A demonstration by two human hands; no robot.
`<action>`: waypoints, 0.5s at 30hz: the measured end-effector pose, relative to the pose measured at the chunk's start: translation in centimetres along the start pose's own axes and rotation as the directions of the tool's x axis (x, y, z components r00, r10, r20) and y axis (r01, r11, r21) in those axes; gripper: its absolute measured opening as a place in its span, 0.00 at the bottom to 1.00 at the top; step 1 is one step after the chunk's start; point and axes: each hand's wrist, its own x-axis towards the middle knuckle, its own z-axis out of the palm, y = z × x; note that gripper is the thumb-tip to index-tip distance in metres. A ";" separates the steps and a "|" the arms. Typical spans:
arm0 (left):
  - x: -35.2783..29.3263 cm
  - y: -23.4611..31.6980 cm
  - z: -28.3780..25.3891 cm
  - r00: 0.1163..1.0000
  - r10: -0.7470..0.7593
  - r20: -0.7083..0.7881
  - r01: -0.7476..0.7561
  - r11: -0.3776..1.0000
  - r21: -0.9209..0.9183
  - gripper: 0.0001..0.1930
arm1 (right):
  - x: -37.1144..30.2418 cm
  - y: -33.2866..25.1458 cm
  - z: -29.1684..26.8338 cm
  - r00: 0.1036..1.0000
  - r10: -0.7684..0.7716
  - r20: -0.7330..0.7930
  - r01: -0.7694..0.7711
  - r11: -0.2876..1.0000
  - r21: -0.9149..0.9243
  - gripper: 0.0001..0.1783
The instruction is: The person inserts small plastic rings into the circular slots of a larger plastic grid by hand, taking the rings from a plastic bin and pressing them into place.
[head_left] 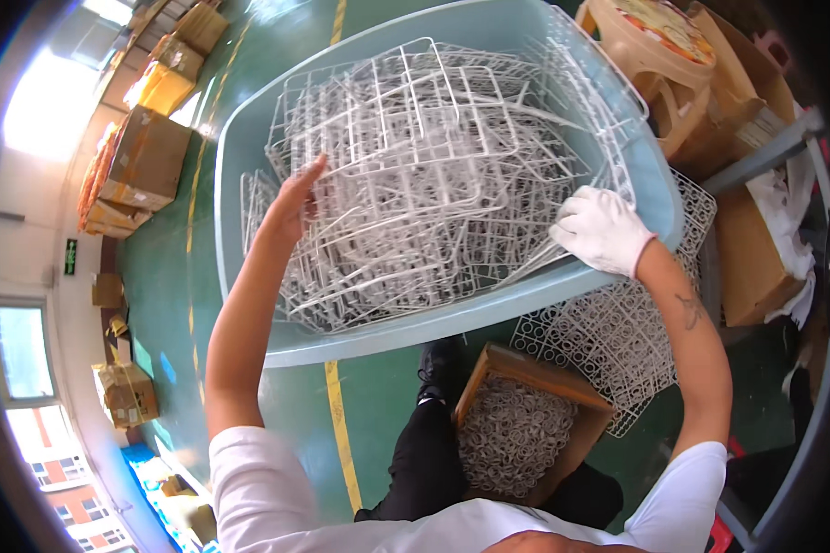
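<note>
A large light-blue plastic tub [242, 129] is heaped with white wire racks [415, 120], stacked and tangled at several angles. My bare left hand [302, 192] reaches over the tub's left side and grips the edge of the racks, its fingers partly hidden among the wires. On my right hand [603, 229] is a white glove. Its fingers are curled round wires at the pile's right end, close to the tub's near right rim. More wire racks stand on edge along the tub's right wall, beyond the glove.
Below the tub, a cardboard box [588, 433] full of small metal rings stands between my legs. Beside it lie flat grids with rings [599, 341] on the green floor [277, 405]. A beige plastic stool [650, 69] and cartons sit at the right, near a grey metal frame [765, 152].
</note>
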 end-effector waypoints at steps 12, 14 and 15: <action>-12.0 16.2 5.4 0.886 0.450 -0.108 -0.413 0.874 0.254 0.22 | -0.6 0.0 0.5 0.990 0.137 0.017 -0.138 0.980 0.146 0.15; -13.4 16.9 5.6 0.943 0.332 0.006 -0.331 0.937 0.112 0.25 | -0.7 0.0 0.7 0.975 0.217 0.054 -0.223 0.951 0.215 0.18; -14.0 16.4 5.6 0.926 0.375 -0.045 -0.366 0.921 0.136 0.25 | -0.8 -0.1 0.4 0.974 0.222 0.053 -0.228 0.950 0.215 0.18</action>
